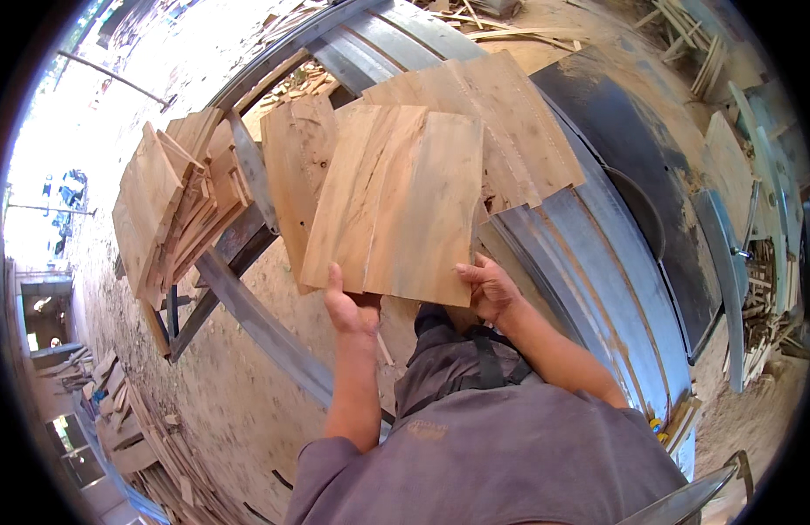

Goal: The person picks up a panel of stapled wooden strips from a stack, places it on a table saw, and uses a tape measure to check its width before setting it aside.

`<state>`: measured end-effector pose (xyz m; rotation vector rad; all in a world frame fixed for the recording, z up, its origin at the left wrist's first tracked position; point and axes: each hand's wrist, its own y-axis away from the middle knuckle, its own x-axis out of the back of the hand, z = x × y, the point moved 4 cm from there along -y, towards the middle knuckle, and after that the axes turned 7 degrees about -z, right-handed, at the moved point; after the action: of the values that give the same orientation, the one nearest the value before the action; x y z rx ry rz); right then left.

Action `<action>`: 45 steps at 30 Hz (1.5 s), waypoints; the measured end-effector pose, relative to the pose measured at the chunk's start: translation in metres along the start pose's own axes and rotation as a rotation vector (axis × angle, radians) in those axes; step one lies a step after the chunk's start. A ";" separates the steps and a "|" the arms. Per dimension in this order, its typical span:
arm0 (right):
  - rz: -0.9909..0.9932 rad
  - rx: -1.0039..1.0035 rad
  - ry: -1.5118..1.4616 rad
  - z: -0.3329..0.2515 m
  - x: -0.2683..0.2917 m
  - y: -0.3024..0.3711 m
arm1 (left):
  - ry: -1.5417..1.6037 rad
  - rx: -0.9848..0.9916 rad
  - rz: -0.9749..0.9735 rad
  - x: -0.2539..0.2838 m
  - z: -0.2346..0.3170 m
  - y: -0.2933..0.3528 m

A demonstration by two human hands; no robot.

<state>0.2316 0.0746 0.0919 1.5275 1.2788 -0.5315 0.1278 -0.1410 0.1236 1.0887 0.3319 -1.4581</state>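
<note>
A square wooden panel (396, 201) made of joined boards is held out in front of me by its near edge. My left hand (352, 306) grips its near left corner, thumb on top and fingers underneath. At the near right corner, my right hand (490, 287) pinches the edge with the thumb above. Behind it and to the left, a second wooden panel (294, 157) is partly covered. Farther right, another wooden panel (510, 118) lies on the ribbed metal table (589, 254). The undersides of the held panel are hidden.
A stack of wooden panels and thin strips (173, 197) leans on a metal frame (261, 319) at left. To the right of the metal table is a dark board (632, 149) dusted with sawdust. Scrap wood (147, 437) lies piled at the lower left.
</note>
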 end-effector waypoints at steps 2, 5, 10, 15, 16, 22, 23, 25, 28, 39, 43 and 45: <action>-0.023 -0.006 -0.025 0.001 -0.002 0.007 | -0.051 0.004 -0.002 0.004 -0.003 -0.001; -0.115 0.017 -0.022 0.006 -0.007 0.010 | -0.029 -0.022 -0.011 0.002 -0.003 0.002; -0.156 0.033 0.029 -0.006 -0.033 0.020 | 0.001 -0.015 -0.121 0.004 0.010 0.002; -0.218 0.230 0.190 -0.033 -0.081 0.028 | 0.005 -0.099 -0.212 -0.025 0.027 -0.006; -0.224 0.243 0.229 -0.038 -0.087 0.026 | 0.077 -0.058 -0.245 -0.030 0.030 -0.008; -0.118 0.172 0.397 -0.025 -0.124 0.023 | 0.137 -0.096 -0.421 0.031 0.073 -0.018; -0.180 0.256 0.264 -0.025 -0.143 0.037 | 0.092 -0.170 -0.334 0.018 0.071 -0.009; -0.243 0.270 0.344 -0.019 -0.112 0.028 | 0.011 -0.241 -0.237 -0.026 0.075 0.024; -0.367 0.280 0.353 -0.012 -0.147 0.032 | 0.125 -0.272 -0.318 -0.023 0.097 0.046; -0.646 0.254 0.326 0.012 -0.292 -0.032 | 0.188 -0.811 -0.232 -0.038 0.283 0.038; -0.513 0.025 0.436 0.049 -0.231 -0.056 | 0.229 -0.634 -0.063 -0.040 0.364 0.003; -0.366 -0.109 0.566 0.077 -0.179 -0.065 | 0.078 -0.520 -0.005 0.005 0.361 -0.025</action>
<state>0.1329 -0.0803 0.1845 1.4043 2.0132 -0.2505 -0.0451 -0.4074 0.2965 0.7214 0.7243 -1.2367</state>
